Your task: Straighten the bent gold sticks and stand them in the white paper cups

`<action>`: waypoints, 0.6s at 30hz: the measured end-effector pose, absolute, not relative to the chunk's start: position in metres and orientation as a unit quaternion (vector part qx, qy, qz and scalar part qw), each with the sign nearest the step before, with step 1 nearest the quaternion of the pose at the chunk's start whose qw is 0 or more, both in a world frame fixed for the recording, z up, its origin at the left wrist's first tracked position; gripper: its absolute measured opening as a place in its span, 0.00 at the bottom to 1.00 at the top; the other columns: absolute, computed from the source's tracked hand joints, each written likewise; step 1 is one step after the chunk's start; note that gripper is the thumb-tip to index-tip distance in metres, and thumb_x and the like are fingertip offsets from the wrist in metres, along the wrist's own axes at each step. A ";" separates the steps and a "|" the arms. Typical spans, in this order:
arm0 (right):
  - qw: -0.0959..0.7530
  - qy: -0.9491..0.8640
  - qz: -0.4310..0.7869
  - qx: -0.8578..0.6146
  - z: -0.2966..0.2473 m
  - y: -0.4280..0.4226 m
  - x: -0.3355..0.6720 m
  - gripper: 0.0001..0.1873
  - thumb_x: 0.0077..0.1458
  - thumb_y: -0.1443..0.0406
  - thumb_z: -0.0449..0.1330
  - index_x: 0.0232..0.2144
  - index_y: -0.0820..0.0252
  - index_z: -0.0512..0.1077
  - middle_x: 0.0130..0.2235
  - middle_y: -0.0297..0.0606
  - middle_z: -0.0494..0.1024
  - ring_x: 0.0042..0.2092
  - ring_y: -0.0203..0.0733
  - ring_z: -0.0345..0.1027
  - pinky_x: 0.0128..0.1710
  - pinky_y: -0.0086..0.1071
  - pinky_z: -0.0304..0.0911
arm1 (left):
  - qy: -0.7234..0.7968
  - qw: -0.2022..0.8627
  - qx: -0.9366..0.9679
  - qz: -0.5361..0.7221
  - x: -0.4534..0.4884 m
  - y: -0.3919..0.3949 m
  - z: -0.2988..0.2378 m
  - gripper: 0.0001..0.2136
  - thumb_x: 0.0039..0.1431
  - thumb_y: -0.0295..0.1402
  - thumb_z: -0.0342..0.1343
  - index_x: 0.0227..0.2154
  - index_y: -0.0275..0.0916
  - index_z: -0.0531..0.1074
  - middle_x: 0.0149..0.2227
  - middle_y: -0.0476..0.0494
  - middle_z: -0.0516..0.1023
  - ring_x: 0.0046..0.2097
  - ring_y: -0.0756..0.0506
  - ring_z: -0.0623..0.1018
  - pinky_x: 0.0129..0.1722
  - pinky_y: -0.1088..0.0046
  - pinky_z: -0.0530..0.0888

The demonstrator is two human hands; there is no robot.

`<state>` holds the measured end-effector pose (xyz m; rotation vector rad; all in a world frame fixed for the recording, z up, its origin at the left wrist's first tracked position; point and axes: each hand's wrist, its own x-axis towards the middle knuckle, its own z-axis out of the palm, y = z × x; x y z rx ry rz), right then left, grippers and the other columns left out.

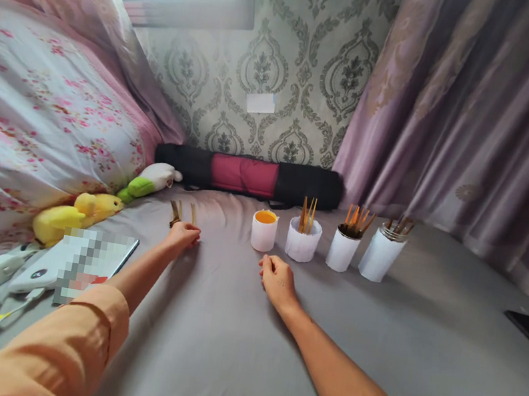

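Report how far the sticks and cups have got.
Done: the second cup, third cup and end jar in the row each hold sticks. In hand: the left hand grips a few loose sticks on the grey sheet; the right hand lies curled beside the row, apparently empty. Left: those loose sticks are in no cup, and the orange-topped cup shows none.

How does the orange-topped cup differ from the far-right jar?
The far-right jar holds sticks; the orange-topped cup holds none. The jar is taller with a clear glass rim; the cup is shorter. Both have white sides and stand on the grey sheet.
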<state>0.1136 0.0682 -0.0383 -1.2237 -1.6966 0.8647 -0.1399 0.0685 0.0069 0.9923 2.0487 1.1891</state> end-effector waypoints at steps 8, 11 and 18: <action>0.425 -0.682 0.337 -0.491 -0.037 0.067 0.114 0.20 0.55 0.55 0.44 0.26 0.59 0.70 0.21 0.33 0.71 0.21 0.32 0.63 0.21 0.24 0.54 | 0.819 0.105 0.465 0.318 -0.166 0.079 0.011 0.02 0.41 0.26 0.55 0.21 0.34 0.72 0.20 0.43 0.73 0.32 0.42 0.75 0.30 0.73 0.65; 0.423 -0.682 0.341 -0.490 -0.038 0.067 0.114 0.19 0.55 0.55 0.44 0.26 0.59 0.70 0.21 0.33 0.71 0.21 0.32 0.62 0.21 0.24 0.54 | 0.826 0.061 0.487 0.278 -0.171 0.082 0.012 0.03 0.41 0.25 0.55 0.21 0.34 0.72 0.26 0.38 0.75 0.37 0.39 0.74 0.32 0.72 0.65; 0.427 -0.683 0.333 -0.491 -0.040 0.067 0.114 0.20 0.55 0.55 0.44 0.26 0.59 0.70 0.22 0.33 0.71 0.21 0.32 0.62 0.21 0.24 0.54 | 0.830 0.020 0.521 0.199 -0.175 0.090 0.011 0.06 0.45 0.26 0.52 0.24 0.33 0.73 0.32 0.33 0.77 0.39 0.38 0.74 0.35 0.70 0.66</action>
